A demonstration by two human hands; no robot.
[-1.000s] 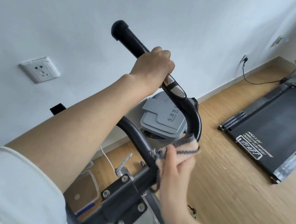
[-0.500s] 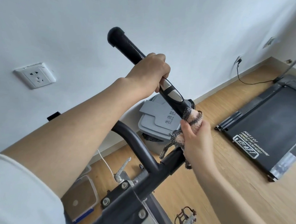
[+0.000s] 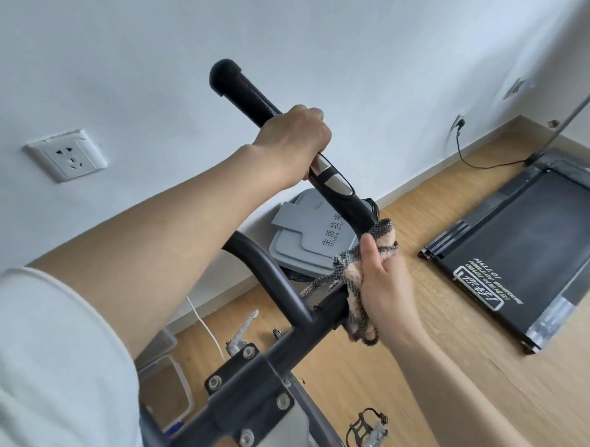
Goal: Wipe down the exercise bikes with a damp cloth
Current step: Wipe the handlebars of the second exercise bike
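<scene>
The exercise bike's black handlebar point(image 3: 242, 89) rises toward the wall, with a silver pulse sensor point(image 3: 332, 182) on its grip. My left hand point(image 3: 294, 139) is closed around the grip just above that sensor. My right hand point(image 3: 380, 280) presses a pink and grey checked cloth point(image 3: 353, 288) around the bend of the bar below the sensor. The cloth's loose end hangs down by the crossbar point(image 3: 293, 339). The bar's bolted clamp plate point(image 3: 247, 390) sits at the bottom centre.
A grey lidded bin point(image 3: 305, 243) stands by the wall behind the bar. A black treadmill point(image 3: 527, 255) lies on the wooden floor at right, its cable plugged into the wall. A clear plastic box point(image 3: 165, 390) sits at lower left, a bike pedal point(image 3: 367, 431) below.
My right hand has carried the cloth from the lower crossbar up the bend of the handlebar toward the sensor. My left hand has kept its hold on the grip.
</scene>
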